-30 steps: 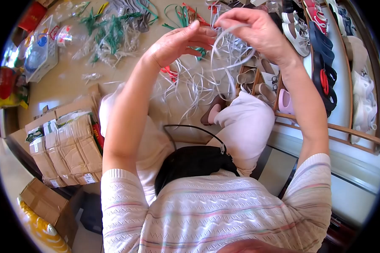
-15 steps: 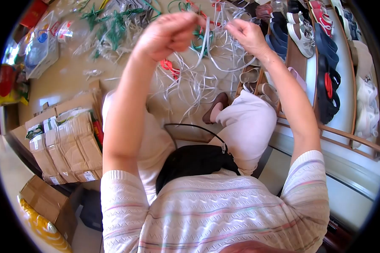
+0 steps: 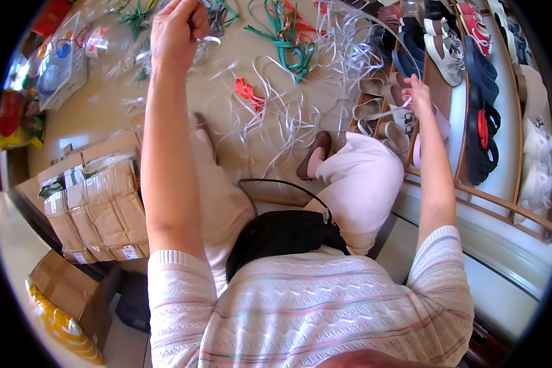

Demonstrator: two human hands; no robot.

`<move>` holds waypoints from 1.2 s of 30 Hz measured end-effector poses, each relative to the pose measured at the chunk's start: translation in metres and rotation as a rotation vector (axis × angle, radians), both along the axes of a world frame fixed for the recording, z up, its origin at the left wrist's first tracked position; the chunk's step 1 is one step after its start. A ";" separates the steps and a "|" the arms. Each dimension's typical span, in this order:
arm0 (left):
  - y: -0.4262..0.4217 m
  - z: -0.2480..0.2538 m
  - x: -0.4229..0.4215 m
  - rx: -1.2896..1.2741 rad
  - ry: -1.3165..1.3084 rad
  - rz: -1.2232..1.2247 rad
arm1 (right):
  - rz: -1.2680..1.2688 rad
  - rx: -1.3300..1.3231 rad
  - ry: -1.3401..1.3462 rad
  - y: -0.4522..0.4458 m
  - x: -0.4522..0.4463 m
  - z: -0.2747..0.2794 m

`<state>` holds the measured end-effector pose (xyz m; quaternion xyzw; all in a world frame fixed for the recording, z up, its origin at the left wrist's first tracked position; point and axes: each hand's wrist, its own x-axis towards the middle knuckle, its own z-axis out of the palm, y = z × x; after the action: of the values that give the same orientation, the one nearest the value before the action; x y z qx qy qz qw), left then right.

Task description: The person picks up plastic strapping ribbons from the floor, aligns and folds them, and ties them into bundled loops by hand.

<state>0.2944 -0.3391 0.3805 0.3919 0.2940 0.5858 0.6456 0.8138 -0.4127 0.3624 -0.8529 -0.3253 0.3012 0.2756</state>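
Note:
My left hand (image 3: 179, 30) is closed in a fist at the top left, with a short curl of white strap (image 3: 212, 41) showing beside its fingers. At the right, my right hand (image 3: 417, 97) pinches a white plastic strap (image 3: 386, 113), and a long white strand arcs up from near it. On the floor between my arms lies a loose tangle of white straps (image 3: 282, 122). A red knotted strap (image 3: 246, 89) rests among them, and a bundle of green straps (image 3: 295, 56) lies farther off.
A wooden shoe rack (image 3: 460, 122) with several pairs of shoes stands at the right, close to my right hand. Cardboard boxes (image 3: 98, 214) sit at the left. Beyond them are a white basket (image 3: 64, 76) and a large clear bottle (image 3: 101, 44). A black bag (image 3: 282, 239) lies on my lap.
My hands have moved far apart: the left up and to the left, the right down and to the right toward the shoe rack. The green bundle on the floor is now uncovered.

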 end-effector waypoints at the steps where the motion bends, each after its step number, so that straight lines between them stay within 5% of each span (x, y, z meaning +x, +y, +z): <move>1: -0.003 0.003 0.008 -0.002 0.100 0.068 | 0.045 -0.060 -0.065 -0.001 -0.008 0.003; 4: -0.004 0.009 0.025 -0.008 0.292 0.199 | 0.246 -0.257 -0.241 -0.004 -0.028 0.004; 7: -0.002 -0.012 0.039 0.314 1.304 0.622 | 0.298 -0.386 0.266 -0.010 -0.059 -0.003; 9: -0.009 -0.013 0.059 0.598 1.310 0.784 | 0.396 -0.229 0.683 -0.021 -0.094 -0.012; 11: -0.009 -0.029 0.080 0.542 1.155 0.443 | 0.435 -0.124 0.929 -0.025 -0.126 -0.016; 13: -0.034 -0.020 0.106 0.231 0.971 -0.241 | 0.298 -0.083 1.095 -0.023 -0.146 -0.013; 18: -0.041 -0.018 0.126 -0.082 0.776 -1.005 | 0.143 0.120 1.444 -0.005 -0.136 -0.025; 21: -0.029 -0.017 0.111 -0.121 0.781 -0.714 | 0.105 0.315 1.630 0.005 -0.102 -0.036; 23: -0.019 -0.024 0.105 -0.147 0.717 -0.542 | -0.055 0.436 1.618 0.007 -0.087 -0.030; 27: -0.015 -0.032 0.118 -0.027 0.864 -0.438 | 0.254 0.226 1.327 -0.009 -0.104 -0.006; 28: -0.015 -0.035 0.121 0.099 1.032 -0.411 | 0.578 0.154 1.330 -0.012 -0.110 -0.006; 29: -0.017 -0.039 0.125 0.201 1.079 -0.436 | 0.559 0.135 1.218 -0.016 -0.121 -0.002; 31: -0.023 -0.046 0.135 0.407 1.164 -0.481 | 0.631 0.495 0.670 -0.020 -0.145 -0.008; 34: -0.034 -0.046 0.151 0.306 1.003 -0.677 | 0.743 0.403 0.544 -0.029 -0.179 -0.023; 36: -0.034 -0.039 0.153 0.162 0.913 -0.763 | 0.843 0.119 0.535 -0.031 -0.178 -0.024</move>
<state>0.4472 -0.3734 0.3418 0.7296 0.3347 0.1057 0.5869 0.6357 -0.4438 0.3381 -0.5233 -0.5760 0.5754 0.2517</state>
